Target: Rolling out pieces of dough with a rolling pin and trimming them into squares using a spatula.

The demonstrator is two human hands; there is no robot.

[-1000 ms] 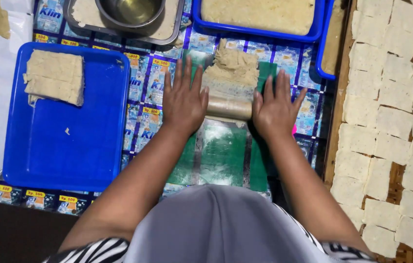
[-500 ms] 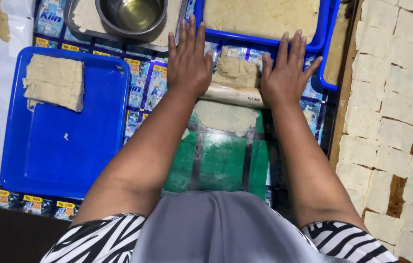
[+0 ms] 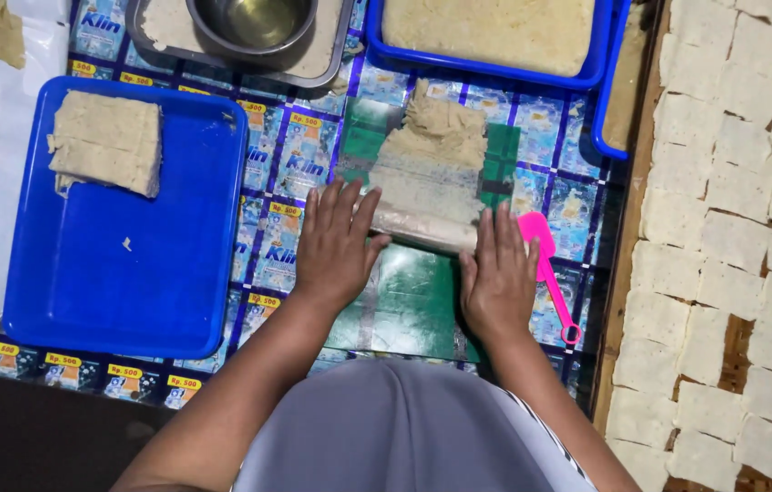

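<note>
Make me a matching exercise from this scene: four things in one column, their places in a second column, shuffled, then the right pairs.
Things:
1. pink spatula
2. metal bowl
3. folded dough stack
4. rolling pin

Places:
A. on the blue tray at the left
B. between the two hands
C. beside the right hand
D. in the grey tray at the top

Pairs: 1-C, 2-D, 3-A, 4-B

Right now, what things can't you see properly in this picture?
- Rolling pin, head view: both ends sit under the left hand and right hand.
- Metal bowl: cut off by the top edge.
- Upper blue tray: its far side runs past the top edge.
- Pink spatula: part of its blade is hidden by the right hand.
</note>
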